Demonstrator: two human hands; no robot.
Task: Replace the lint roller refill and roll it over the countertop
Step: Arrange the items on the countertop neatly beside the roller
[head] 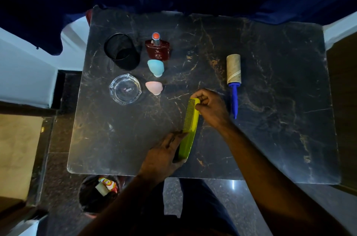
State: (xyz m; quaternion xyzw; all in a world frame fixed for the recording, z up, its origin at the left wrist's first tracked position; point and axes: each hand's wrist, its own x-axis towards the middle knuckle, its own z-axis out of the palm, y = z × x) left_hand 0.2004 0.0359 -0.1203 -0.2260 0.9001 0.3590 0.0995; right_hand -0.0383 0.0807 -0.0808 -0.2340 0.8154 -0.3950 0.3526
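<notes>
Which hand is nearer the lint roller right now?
Right. The right hand pinches the far end of the green comb, just left of the lint roller and its blue handle. The left hand holds the near end, farther left.

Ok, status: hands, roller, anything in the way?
Busy: left hand holds comb handle, right hand pinches its tip. Untouched roller lies on countertop, core bare. Both hands tied up with comb.
</notes>
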